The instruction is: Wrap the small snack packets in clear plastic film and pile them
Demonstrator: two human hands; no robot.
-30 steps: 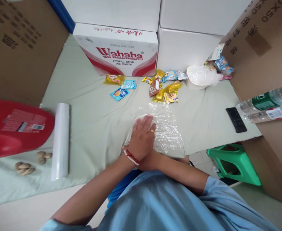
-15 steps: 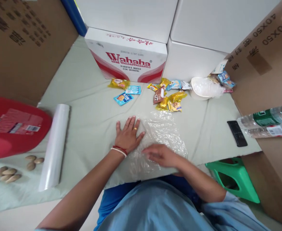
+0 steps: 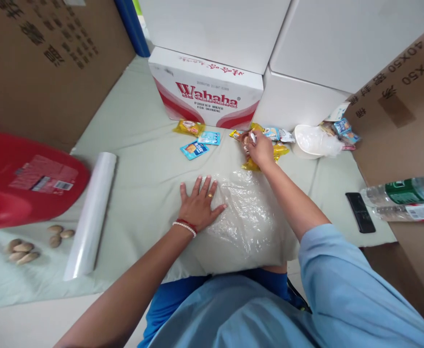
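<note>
My left hand point(image 3: 198, 208) lies flat with its fingers spread, pressing the left edge of a sheet of clear plastic film point(image 3: 250, 217) on the cloth-covered table. Farther off, my right hand point(image 3: 261, 147) reaches into the pile of snacks, its fingers closed on a brown snack packet point(image 3: 247, 140). Yellow packets point(image 3: 280, 151) lie partly hidden under that hand, and a light blue packet point(image 3: 272, 133) is just behind it. To the left sit another yellow packet point(image 3: 189, 127) and two blue sachets point(image 3: 194, 149).
A Wahaha carton point(image 3: 208, 96) stands behind the snacks. At right are a white bowl point(image 3: 304, 140) with clear plastic in it, a black phone point(image 3: 360, 212) and two water bottles point(image 3: 403, 191). A plastic film roll point(image 3: 91, 217), a red jug point(image 3: 31, 179) and several nut-like brown objects point(image 3: 22, 247) are at left.
My right hand has moved from the plastic film forward to the snack pile and closed on the brown packet. My left hand stays flat on the film. The view has shifted slightly.
</note>
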